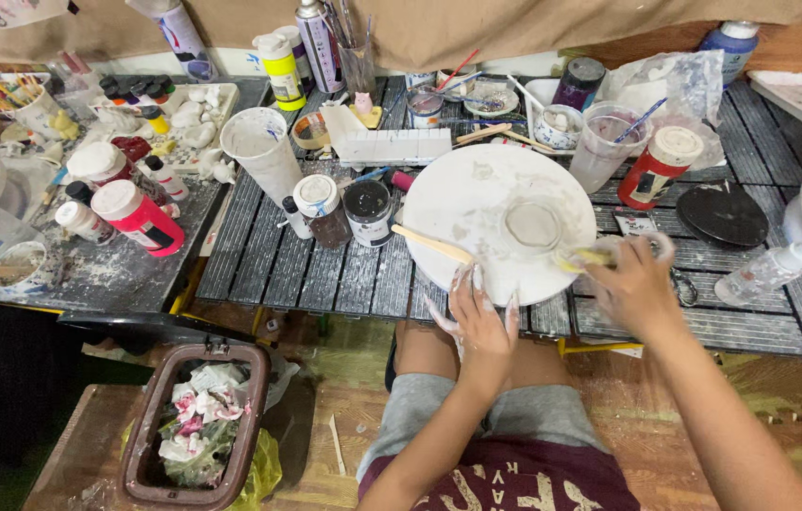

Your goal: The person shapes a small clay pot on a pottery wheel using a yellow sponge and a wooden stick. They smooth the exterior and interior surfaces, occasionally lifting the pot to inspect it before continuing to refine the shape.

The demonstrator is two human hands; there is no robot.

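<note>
While left hand point(479, 317) steadies, plate point(477, 203) lies above.

Looks like a craft or pottery-painting workshop, judging by the slatted tabletop point(325, 274) crowded with paint bottles point(141, 218), open paint jars point(368, 210), brushes in a cup point(356, 57), small white plaster figurines point(197, 118) and a plaster-smeared round board point(477, 203)

A white round disc point(477, 203) lies flat on the slatted table point(325, 274). On it sit a wet clay ring point(534, 225) and a wooden stick point(431, 244), its end overhanging the disc's left edge.
</note>
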